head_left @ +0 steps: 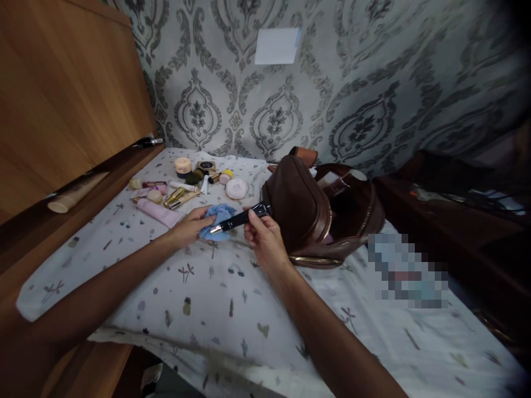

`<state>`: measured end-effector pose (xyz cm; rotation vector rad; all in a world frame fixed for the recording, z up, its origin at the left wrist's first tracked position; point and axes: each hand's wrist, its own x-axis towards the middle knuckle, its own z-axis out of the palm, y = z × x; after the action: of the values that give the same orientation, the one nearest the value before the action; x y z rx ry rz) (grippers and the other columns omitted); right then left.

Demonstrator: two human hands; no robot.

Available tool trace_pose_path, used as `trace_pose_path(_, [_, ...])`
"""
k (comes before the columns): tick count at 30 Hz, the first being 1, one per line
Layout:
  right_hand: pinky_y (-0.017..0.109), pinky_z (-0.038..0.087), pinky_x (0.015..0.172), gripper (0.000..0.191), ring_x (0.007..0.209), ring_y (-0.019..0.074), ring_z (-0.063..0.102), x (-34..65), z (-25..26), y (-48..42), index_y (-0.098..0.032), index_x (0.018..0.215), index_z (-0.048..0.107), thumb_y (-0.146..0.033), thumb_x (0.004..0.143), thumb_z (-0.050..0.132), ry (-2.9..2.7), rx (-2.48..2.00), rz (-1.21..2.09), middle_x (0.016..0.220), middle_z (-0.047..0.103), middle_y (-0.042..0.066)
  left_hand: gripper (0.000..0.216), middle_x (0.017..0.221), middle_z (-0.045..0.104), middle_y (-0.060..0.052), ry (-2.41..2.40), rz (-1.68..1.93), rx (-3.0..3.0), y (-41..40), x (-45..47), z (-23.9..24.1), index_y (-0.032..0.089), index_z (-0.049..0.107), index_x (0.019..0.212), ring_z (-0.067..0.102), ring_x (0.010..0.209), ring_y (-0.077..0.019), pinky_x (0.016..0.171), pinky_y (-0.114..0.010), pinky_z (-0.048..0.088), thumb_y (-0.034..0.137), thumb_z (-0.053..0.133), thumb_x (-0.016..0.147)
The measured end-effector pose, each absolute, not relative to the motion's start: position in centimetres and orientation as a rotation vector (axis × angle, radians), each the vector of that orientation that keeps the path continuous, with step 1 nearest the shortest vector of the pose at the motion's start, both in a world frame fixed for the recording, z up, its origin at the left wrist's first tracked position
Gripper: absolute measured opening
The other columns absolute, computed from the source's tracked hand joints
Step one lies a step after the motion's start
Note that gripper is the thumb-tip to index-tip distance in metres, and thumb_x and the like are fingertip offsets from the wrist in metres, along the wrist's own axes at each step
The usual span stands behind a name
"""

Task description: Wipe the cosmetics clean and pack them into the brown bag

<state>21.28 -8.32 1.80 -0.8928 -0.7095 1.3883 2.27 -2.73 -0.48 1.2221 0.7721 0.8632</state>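
My right hand (264, 235) grips a slim black tube (240, 218) with a silver tip, held level over the patterned white sheet (215, 309). My left hand (191, 225) is closed on a crumpled blue cloth (218, 220) that touches the tube's silver tip. Just right of my right hand lies an open brown leather bag (307, 210) with gold zips.
Several cosmetics lie at the back left: a pink tube (157, 211), gold lipsticks (178, 197), a round white compact (237, 189) and small jars (183, 165). A wooden headboard (62, 94) with a ledge runs along the left. A dark surface (456, 221) sits to the right.
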Motion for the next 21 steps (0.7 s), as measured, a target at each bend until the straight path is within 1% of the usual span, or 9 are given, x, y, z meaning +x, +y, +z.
trace_pose_path(2, [0.016,0.025,0.039,0.053,0.045,0.0044,0.042,21.50,1.93,-8.16,-0.017,0.087,0.065,-0.048,0.053,0.091,-0.652,-0.886,1.312,0.055,0.056,-0.007,0.055,0.078,0.061,0.002,0.778,0.842,1.174,-2.59,1.83,-0.29,0.018,0.064,0.113,0.054,0.054,-0.0094,0.046,-0.020,0.044,0.044,0.083,0.069])
trace_pose_path(4, [0.016,0.028,0.041,0.054,0.047,0.0049,0.045,21.66,2.02,-8.03,-0.018,0.087,0.065,-0.047,0.051,0.092,-0.610,-0.876,1.265,0.055,0.057,-0.007,0.063,0.088,0.064,0.001,0.773,0.809,1.180,-2.62,1.50,-0.04,0.023,0.058,0.127,0.057,0.057,-0.0098,0.045,-0.020,0.044,0.040,0.082,0.071])
trace_pose_path(6, [0.016,0.030,0.042,0.054,0.047,0.0056,0.046,21.71,1.99,-7.97,-0.019,0.088,0.065,-0.047,0.051,0.092,-0.605,-0.870,1.259,0.055,0.057,-0.008,0.067,0.096,0.065,0.000,0.760,0.784,1.241,-2.76,1.43,0.12,0.026,0.055,0.133,0.057,0.060,-0.0091,0.046,-0.018,0.043,0.038,0.082,0.073])
trace_pose_path(8, [0.017,0.032,0.042,0.053,0.048,0.0062,0.047,21.65,1.85,-7.95,-0.019,0.088,0.064,-0.049,0.053,0.090,-0.623,-0.871,1.267,0.055,0.057,-0.007,0.061,0.097,0.066,0.000,0.760,0.786,1.322,-2.92,1.61,0.12,0.024,0.059,0.128,0.058,0.065,-0.0095,0.051,-0.017,0.044,0.037,0.082,0.073])
trace_pose_path(10, [0.018,0.033,0.042,0.052,0.048,0.0065,0.048,21.52,1.65,-7.93,-0.019,0.087,0.064,-0.051,0.054,0.090,-0.639,-0.882,1.274,0.055,0.057,-0.007,0.051,0.093,0.067,0.000,0.781,0.815,1.368,-3.02,1.86,-0.01,0.019,0.065,0.115,0.060,0.070,-0.0108,0.058,-0.018,0.047,0.038,0.083,0.072])
trace_pose_path(13, [0.018,0.034,0.043,0.052,0.048,0.0064,0.048,21.40,1.43,-7.90,-0.019,0.083,0.062,-0.052,0.054,0.090,-0.663,-0.889,1.268,0.055,0.057,-0.007,0.045,0.084,0.067,0.000,0.813,0.853,1.361,-3.00,2.11,-0.29,0.015,0.067,0.100,0.060,0.069,-0.0118,0.061,-0.020,0.047,0.044,0.083,0.070])
trace_pose_path(16, [0.018,0.033,0.042,0.050,0.047,0.0061,0.047,21.43,1.48,-7.94,-0.019,0.079,0.061,-0.053,0.055,0.089,-0.689,-0.891,1.273,0.056,0.058,-0.006,0.046,0.081,0.069,-0.001,0.822,0.853,1.318,-2.92,2.16,-0.46,0.015,0.067,0.095,0.061,0.066,-0.0124,0.060,-0.022,0.048,0.049,0.084,0.068])
trace_pose_path(19, [0.019,0.033,0.043,0.049,0.048,0.0063,0.048,21.47,1.82,-8.15,-0.019,0.079,0.061,-0.052,0.056,0.089,-0.727,-0.889,1.287,0.057,0.059,-0.005,0.052,0.080,0.071,-0.003,0.817,0.841,1.201,-2.84,2.24,-0.48,0.013,0.069,0.091,0.062,0.066,-0.0134,0.064,-0.024,0.051,0.054,0.085,0.063])
trace_pose_path(21, [0.019,0.034,0.044,0.050,0.048,0.0067,0.049,21.45,2.12,-8.33,-0.018,0.082,0.062,-0.051,0.056,0.089,-0.760,-0.882,1.296,0.058,0.060,-0.005,0.055,0.073,0.069,-0.002,0.841,0.838,1.118,-2.80,2.33,-0.46,0.013,0.068,0.084,0.060,0.061,-0.0127,0.063,-0.025,0.052,0.060,0.085,0.061])
